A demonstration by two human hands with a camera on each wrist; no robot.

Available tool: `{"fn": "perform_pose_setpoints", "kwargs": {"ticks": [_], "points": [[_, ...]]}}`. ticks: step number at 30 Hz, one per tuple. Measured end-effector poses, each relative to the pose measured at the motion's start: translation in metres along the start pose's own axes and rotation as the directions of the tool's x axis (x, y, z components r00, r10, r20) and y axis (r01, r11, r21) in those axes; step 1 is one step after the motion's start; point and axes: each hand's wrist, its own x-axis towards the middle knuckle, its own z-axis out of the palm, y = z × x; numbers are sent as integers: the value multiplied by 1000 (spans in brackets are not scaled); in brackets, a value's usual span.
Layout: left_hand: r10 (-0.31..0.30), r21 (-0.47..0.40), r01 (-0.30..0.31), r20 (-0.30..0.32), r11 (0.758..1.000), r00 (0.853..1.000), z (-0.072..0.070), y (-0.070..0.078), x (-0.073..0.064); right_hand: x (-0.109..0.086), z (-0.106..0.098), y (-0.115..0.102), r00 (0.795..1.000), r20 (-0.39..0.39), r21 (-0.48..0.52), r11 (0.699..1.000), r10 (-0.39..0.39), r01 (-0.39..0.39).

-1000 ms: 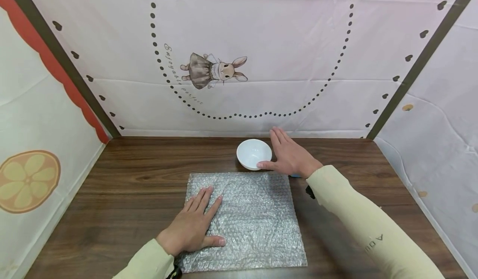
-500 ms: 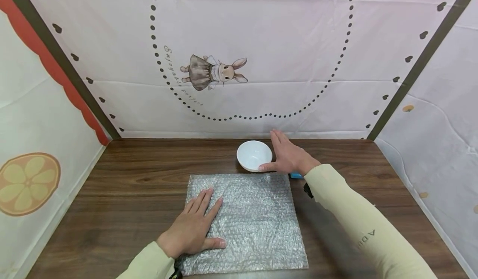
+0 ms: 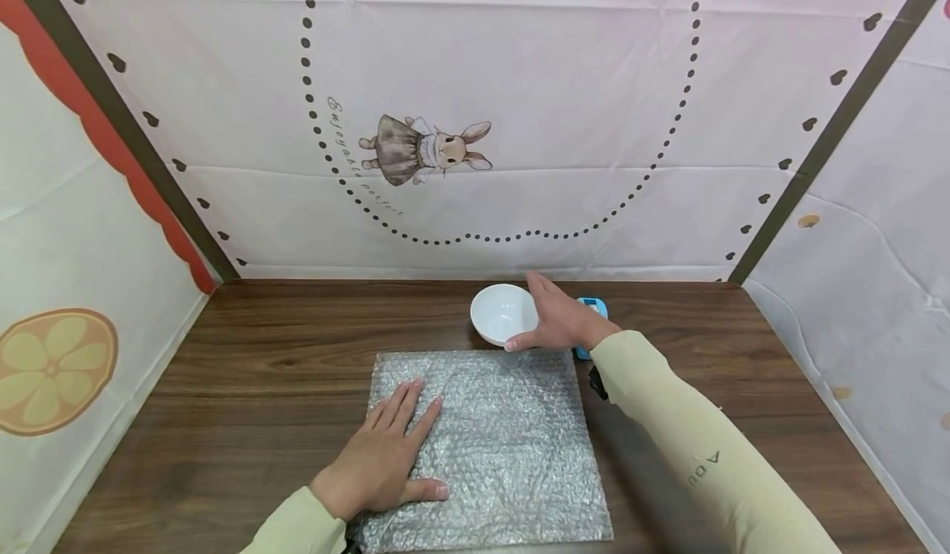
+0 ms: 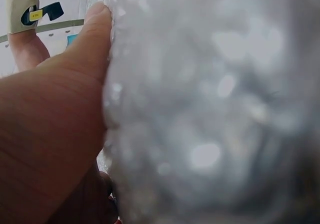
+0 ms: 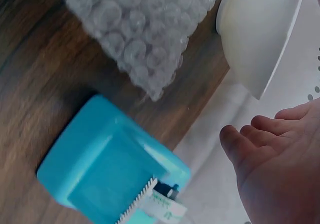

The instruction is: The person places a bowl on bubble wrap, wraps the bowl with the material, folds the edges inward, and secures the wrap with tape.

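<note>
Head: left hand (image 3: 386, 459) flat, fingers spread at wrap's (image 3: 512, 447) 9 o'clock, probably pinning it. Right hand (image 3: 560, 321) at bowl's (image 3: 499, 311) 3 o'clock, thumb splayed, holding nothing; bowl past wrap's 12 o'clock edge.

Left wrist: wrap blurred.

Right wrist: fingers off bowl; dispenser (image 5: 102, 154) 7 o'clock, presumably for easy reach.

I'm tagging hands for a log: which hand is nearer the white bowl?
The right hand, right beside the white bowl; the left hand lies farther off, flat on the bubble wrap.
</note>
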Motion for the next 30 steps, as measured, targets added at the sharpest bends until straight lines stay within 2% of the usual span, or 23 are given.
{"fn": "perform_pose_setpoints", "kwargs": {"ticks": [9,17,26,30], "points": [[-1,-7,1,4,1000,1000,0,0,-1,7,7,-2,1000,9,53,998,21,-21],[14,15,-13,-21,1000,1000,2,-1,-2,14,13,-4,1000,20,99,995,12,-14],[61,-25,-62,-50,998,997,11,-7,1,19,19,-7,997,3,69,995,73,-73],[47,-28,-48,-46,998,998,11,-8,2,22,19,-10,997,-10,52,995,82,-81]]}}
